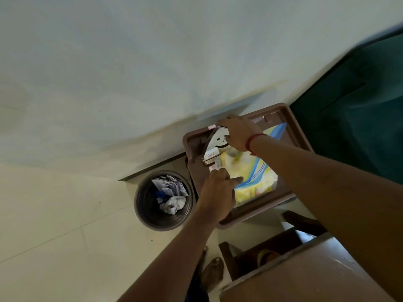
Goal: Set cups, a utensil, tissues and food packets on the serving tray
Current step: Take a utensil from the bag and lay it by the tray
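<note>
Hands meet over a brown plastic serving tray with a raised rim (290, 118), which sits near the pale wall, beside a dark green cloth-covered block (357, 118). The right hand (239, 131), a red thread band (253, 141) round its wrist, reaches to the tray's far end; its grip is pinched on the upper edge of a white, fan-shaped flat packet printed with a black smiling face (218, 144). The packet stands tilted on edge at the left end of the tray, with a small printed label at its lower corner. The left hand (216, 192) comes in from below, fingers curled; its fingertips lie at the packet's lower corner and on the clear plastic zip bag with blue seal stripes (257, 173). Whether that grip actually closes on anything cannot be told, since the knuckles hide the fingertips. The zip bag lies flat and fills most of the tray floor, and shows yellow and white contents through its film, too blurred to name.

On the cream tiled floor (54, 214), just left of the tray, stands a round dark waste bin (141, 205) with crumpled white and blue paper inside. A bare foot (212, 273) shows at the bottom, next to a brown wooden surface (305, 277).
</note>
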